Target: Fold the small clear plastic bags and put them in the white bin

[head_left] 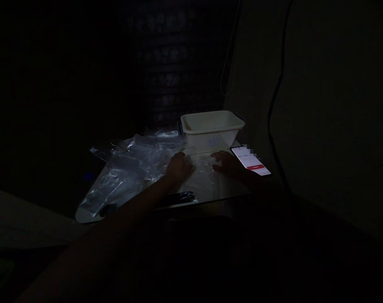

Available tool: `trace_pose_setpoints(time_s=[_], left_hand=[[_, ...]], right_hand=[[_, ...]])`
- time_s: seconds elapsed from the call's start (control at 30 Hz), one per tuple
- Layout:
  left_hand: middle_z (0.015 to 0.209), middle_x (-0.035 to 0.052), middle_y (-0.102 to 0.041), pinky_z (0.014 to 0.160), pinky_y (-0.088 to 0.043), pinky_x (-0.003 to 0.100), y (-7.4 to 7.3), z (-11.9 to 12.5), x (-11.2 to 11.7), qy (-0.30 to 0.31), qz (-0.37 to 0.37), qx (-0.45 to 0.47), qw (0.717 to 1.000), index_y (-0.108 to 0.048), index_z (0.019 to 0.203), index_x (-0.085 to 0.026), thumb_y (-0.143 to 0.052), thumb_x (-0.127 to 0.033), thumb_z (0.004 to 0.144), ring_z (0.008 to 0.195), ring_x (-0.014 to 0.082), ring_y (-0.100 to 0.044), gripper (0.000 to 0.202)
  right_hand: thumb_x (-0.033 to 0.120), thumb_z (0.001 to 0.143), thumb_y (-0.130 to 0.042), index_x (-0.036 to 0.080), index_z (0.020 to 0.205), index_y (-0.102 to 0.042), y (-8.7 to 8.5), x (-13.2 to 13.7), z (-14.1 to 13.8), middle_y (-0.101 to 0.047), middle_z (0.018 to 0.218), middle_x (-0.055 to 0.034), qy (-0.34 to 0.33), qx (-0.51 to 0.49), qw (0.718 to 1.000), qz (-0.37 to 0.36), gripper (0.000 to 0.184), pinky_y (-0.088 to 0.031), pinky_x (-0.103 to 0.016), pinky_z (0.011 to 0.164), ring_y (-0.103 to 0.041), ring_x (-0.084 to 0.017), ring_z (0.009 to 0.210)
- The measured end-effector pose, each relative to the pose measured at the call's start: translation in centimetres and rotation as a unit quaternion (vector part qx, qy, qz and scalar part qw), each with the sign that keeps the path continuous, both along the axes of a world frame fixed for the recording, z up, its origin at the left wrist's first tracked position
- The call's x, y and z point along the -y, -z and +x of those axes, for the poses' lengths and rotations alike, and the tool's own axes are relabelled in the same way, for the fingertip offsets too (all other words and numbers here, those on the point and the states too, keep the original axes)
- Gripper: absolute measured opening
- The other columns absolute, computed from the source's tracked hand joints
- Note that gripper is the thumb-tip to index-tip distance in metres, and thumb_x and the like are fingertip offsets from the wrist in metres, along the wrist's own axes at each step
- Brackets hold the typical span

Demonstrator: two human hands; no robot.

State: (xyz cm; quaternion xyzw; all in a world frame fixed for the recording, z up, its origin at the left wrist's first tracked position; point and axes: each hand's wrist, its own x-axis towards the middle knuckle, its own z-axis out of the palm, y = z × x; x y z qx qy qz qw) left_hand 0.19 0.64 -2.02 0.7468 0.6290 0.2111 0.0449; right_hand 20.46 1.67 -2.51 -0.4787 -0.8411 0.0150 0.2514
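Writing on the lit phone (251, 160) cannot be read. The left hand (178, 166) and right hand (226, 164) are laid palm-down on clear plastic (201, 163); whether it is gripped cannot be told.

I worked from a single view, the camera on the person's head. It faced forward and down over the table (232, 188) from its near side. The left hand (178, 166) and right hand (225, 163) sat mid-frame. The white tub (212, 126) marked the table's far edge, and darkness filled the rest of the frame.
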Motion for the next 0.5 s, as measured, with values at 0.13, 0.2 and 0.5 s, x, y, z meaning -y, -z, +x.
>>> trace_pose_setpoints(time_s=[0.13, 0.2, 0.5], left_hand=[[0.102, 0.0126, -0.051, 0.08, -0.038, 0.033, -0.5, 0.4, 0.9, 0.068, 0.056, -0.113, 0.99, -0.048, 0.102, -0.011, -0.051, -0.027, 0.067, 0.097, 0.0235, -0.044, 0.039], [0.104, 0.0108, -0.051, 0.081, -0.036, 0.033, -0.5, 0.6, 1.1, 0.127, 0.047, -0.157, 0.978, -0.052, 0.099, -0.014, -0.046, -0.025, 0.072, 0.099, 0.0225, -0.044, 0.03], [0.134, 0.0172, -0.023, 0.092, -0.022, 0.044, 0.7, 1.0, 2.7, 0.183, -0.077, -0.241, 0.95, -0.024, 0.128, -0.012, -0.021, -0.04, 0.084, 0.123, 0.0258, -0.02, 0.053]], right_hand=[[0.02, 0.06, -0.053, 0.014, 0.095, -0.057, 0.3, -0.7, -0.6, -0.062, 0.086, -0.0075, 0.016, -0.04, 0.999, -0.029, 0.036, -0.042, -0.033, 0.074, -0.055, -0.02, 0.08], [0.015, 0.061, -0.049, 0.017, 0.09, -0.058, 0.3, -1.1, -0.8, -0.063, 0.08, -0.0042, 0.014, -0.077, 0.995, -0.057, 0.031, -0.043, -0.03, 0.068, -0.056, -0.017, 0.073], [0.024, 0.06, -0.049, 0.017, 0.052, -0.057, -1.0, -1.3, 2.8, -0.059, 0.055, -0.0005, -0.058, -0.136, 0.978, -0.149, 0.013, -0.039, -0.023, 0.05, -0.053, -0.012, 0.053]])
